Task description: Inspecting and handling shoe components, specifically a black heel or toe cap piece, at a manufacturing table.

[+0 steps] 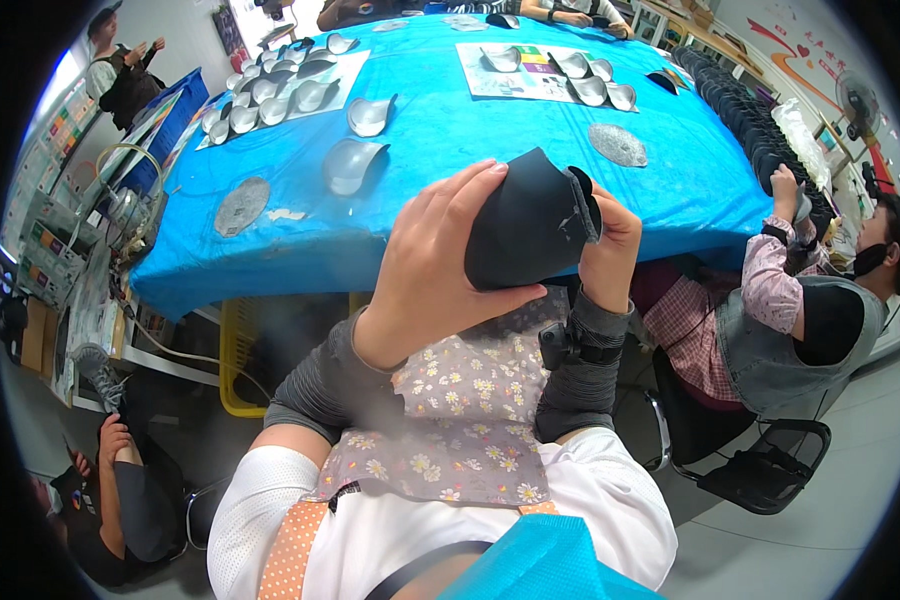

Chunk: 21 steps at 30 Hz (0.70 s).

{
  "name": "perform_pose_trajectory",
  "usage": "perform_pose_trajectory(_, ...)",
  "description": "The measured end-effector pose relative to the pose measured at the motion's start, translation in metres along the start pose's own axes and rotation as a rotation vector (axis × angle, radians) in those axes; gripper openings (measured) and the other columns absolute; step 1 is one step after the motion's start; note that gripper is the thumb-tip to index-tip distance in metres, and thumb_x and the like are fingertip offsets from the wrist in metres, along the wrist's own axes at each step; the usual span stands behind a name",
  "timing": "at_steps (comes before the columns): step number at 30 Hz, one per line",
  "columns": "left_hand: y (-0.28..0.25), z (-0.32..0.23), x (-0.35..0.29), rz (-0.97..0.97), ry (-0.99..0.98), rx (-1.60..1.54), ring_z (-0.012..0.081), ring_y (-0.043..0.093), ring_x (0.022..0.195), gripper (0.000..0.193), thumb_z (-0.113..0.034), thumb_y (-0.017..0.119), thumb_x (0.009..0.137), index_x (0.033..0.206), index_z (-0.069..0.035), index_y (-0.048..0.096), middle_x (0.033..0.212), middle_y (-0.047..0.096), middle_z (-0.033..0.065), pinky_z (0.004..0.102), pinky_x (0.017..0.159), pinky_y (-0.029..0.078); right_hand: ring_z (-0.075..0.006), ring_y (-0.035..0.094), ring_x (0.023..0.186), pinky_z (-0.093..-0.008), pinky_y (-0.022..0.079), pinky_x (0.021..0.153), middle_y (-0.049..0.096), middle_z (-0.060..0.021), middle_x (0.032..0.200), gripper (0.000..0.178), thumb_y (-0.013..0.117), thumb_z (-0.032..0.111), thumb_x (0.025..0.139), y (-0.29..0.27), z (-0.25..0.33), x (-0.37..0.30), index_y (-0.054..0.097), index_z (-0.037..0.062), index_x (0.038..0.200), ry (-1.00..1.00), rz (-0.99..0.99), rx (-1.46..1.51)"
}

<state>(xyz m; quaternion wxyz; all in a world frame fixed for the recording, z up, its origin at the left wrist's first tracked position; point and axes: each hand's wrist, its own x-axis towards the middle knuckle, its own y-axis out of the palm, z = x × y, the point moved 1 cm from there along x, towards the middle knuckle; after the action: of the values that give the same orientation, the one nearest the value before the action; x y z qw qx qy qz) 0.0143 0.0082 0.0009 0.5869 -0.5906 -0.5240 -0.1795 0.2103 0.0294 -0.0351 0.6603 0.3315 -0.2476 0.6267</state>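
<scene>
Beyond the left edge of the blue-covered tabletop [425,130], a standing person [125,80] is seen; a blue bin [182,120] is placed along that edge. A seated person [120,500] is seen at lower left, and a yellow basket [232,360] is partly covered by the near edge. Near the near-left corner a grey oval pad [242,206] is laid. Silvery curved shells [312,96] are grouped toward the far-left corner, more being set on a printed sheet [482,86] toward the far edge. Dark curved pieces [740,125] are lined up along the right edge, where a co-worker [800,320] is seated.

A black curved piece [520,225] is held up before the middle of the near edge. Its left side is clasped by the left hand [420,250], fingers and thumb spread wide; its right rim is gripped by the more closely curled right hand [611,245].
</scene>
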Motion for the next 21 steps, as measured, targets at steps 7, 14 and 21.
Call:
perform_pose_trajectory(7, -0.0006, -0.0002, 0.0007, -0.004, -0.004, -0.007, 0.0337, 0.052, 0.109, 0.098, -0.027, 0.088, 0.052, 0.132, -0.005, 0.036, 0.123, 0.05, 0.0167, 0.042, 0.092, 0.041, -0.0168, 0.057, 0.085, -0.0263, 0.044, 0.076, 0.064, -0.0086, 0.089, 0.012, 0.064, -0.007, 0.075, 0.0016, 0.0017, 0.0007, 0.064, -0.0049, 0.087, 0.015, -0.026, -0.018)
perform_pose_trajectory(14, -0.0001, 0.0011, -0.0011, -0.019, -0.052, -0.03, 0.0331, 0.052, 0.108, 0.098, -0.026, 0.088, 0.052, 0.132, -0.005, 0.035, 0.121, 0.05, 0.0157, 0.0417, 0.091, 0.041, -0.0142, 0.056, 0.082, -0.024, 0.042, 0.072, 0.064, -0.008, 0.09, 0.013, 0.063, -0.007, 0.078, -0.0021, -0.0018, 0.0005, 0.065, -0.005, 0.091, 0.008, -0.069, -0.017)
perform_pose_trajectory(21, 0.0, 0.0001, 0.0002, 0.003, -0.031, -0.021, 0.0328, 0.051, 0.108, 0.098, -0.026, 0.088, 0.052, 0.132, -0.005, 0.035, 0.121, 0.05, 0.0155, 0.0412, 0.092, 0.041, -0.014, 0.056, 0.081, -0.0241, 0.042, 0.072, 0.064, -0.0078, 0.089, 0.014, 0.063, -0.007, 0.076, -0.0031, -0.0046, -0.0003, 0.065, -0.005, 0.09, 0.037, -0.057, 0.004)
